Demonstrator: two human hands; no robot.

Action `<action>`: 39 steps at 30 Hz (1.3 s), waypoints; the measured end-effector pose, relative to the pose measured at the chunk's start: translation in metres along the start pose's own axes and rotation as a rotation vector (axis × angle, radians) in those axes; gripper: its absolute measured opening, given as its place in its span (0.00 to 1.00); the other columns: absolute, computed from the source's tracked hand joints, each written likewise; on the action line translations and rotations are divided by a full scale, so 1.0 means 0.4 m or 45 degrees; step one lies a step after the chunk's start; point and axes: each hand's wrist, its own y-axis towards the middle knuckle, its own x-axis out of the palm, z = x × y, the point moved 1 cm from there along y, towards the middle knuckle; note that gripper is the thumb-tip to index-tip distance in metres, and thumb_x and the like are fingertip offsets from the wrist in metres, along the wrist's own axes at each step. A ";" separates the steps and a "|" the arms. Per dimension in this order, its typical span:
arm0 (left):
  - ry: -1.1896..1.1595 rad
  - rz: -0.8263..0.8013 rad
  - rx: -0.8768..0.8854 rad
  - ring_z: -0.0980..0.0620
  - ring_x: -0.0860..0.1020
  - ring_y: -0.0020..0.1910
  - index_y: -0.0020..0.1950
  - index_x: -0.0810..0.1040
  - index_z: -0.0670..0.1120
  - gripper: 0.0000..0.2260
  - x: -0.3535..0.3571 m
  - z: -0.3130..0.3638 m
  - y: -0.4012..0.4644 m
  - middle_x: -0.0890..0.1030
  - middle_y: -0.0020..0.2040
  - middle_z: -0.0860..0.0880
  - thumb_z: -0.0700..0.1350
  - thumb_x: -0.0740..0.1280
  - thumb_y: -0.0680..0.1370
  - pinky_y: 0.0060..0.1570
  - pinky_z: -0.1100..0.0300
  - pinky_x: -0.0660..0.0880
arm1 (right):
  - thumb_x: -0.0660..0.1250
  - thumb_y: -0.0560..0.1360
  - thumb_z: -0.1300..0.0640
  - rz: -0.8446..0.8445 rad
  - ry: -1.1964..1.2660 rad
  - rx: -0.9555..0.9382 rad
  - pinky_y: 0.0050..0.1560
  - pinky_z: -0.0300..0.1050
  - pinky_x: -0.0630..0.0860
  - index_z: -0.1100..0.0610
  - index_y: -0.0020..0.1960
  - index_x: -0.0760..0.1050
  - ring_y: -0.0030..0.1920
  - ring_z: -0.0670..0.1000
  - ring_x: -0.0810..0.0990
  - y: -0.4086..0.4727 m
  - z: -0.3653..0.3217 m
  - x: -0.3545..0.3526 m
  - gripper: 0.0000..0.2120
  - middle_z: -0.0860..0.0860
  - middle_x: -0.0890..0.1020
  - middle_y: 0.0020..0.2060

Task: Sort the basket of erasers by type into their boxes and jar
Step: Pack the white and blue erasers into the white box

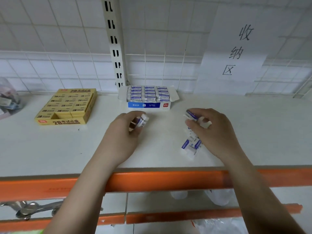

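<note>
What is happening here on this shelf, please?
A person is sorting erasers. The left hand holds one blue-and-white eraser, and the right hand holds another above a small pile on the white shelf. Behind the hands, the blue box looks nearly full. The yellow box has one gap at the front. A jar stands far left.

White erasers in blue-and-white paper sleeves point(191, 146) lie loosely heaped on the shelf, near the nearly full blue-fronted cardboard box point(148, 105)
</note>
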 end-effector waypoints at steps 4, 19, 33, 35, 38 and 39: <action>-0.051 0.083 -0.067 0.59 0.78 0.43 0.57 0.78 0.52 0.12 -0.024 -0.015 -0.015 0.79 0.43 0.57 0.40 0.67 0.76 0.40 0.75 0.70 | 0.72 0.70 0.61 -0.168 0.271 -0.036 0.40 0.31 0.75 0.49 0.41 0.76 0.37 0.38 0.80 0.098 -0.043 0.006 0.08 0.39 0.82 0.35; -0.101 0.204 -0.189 0.60 0.79 0.42 0.57 0.80 0.48 0.12 -0.061 -0.051 0.006 0.79 0.40 0.59 0.39 0.69 0.74 0.38 0.77 0.70 | 0.69 0.73 0.64 -0.307 -0.188 -0.200 0.36 0.24 0.69 0.61 0.57 0.79 0.45 0.45 0.77 0.323 0.016 0.138 0.13 0.54 0.81 0.54; -0.083 0.178 -0.124 0.61 0.78 0.41 0.55 0.81 0.50 0.10 -0.048 -0.043 0.030 0.79 0.40 0.60 0.41 0.69 0.75 0.38 0.77 0.70 | 0.74 0.69 0.62 -0.385 -0.378 -0.214 0.41 0.36 0.71 0.58 0.50 0.83 0.44 0.48 0.79 0.358 0.000 0.139 0.10 0.54 0.83 0.48; -0.078 0.170 -0.124 0.61 0.78 0.40 0.55 0.80 0.51 0.11 -0.048 -0.044 0.036 0.78 0.39 0.61 0.41 0.68 0.75 0.37 0.77 0.69 | 0.74 0.69 0.63 -0.429 -0.347 -0.232 0.47 0.39 0.75 0.59 0.50 0.83 0.43 0.49 0.80 0.359 -0.001 0.133 0.10 0.54 0.84 0.47; -0.093 0.182 -0.113 0.58 0.79 0.42 0.59 0.78 0.52 0.14 -0.052 -0.045 0.059 0.79 0.40 0.58 0.40 0.68 0.75 0.38 0.75 0.70 | 0.72 0.70 0.63 -0.445 -0.304 -0.266 0.55 0.44 0.76 0.60 0.51 0.83 0.48 0.51 0.82 0.352 0.007 0.126 0.09 0.55 0.84 0.49; -0.117 0.182 -0.102 0.56 0.79 0.41 0.62 0.76 0.54 0.17 -0.055 -0.046 0.069 0.79 0.41 0.57 0.40 0.68 0.75 0.38 0.75 0.70 | 0.72 0.71 0.63 -0.437 -0.282 -0.285 0.54 0.42 0.76 0.60 0.51 0.83 0.49 0.51 0.81 0.349 0.011 0.126 0.09 0.55 0.84 0.50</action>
